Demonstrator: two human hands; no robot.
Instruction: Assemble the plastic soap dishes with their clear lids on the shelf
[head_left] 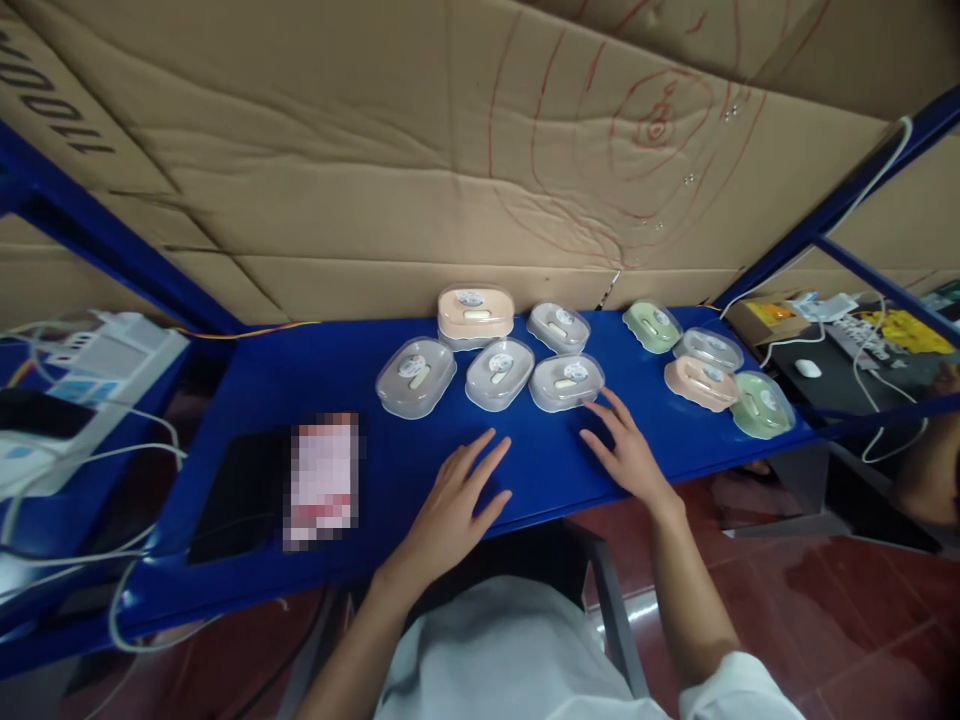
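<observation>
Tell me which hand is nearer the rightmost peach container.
Right. The right hand is left of the peach container, lower in the picture; the left hand is farther left, beyond the right hand.

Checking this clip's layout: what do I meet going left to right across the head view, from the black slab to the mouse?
Black slab, pixelated patch, left hand, right hand, rightmost green box, mouse.

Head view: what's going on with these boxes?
A person is at a blue table. The right hand has its fingertips at the edge of a gray box, perhaps touching it. The left hand is open, holding nothing, in front of another gray box. Peach and green boxes stand nearby.
</observation>
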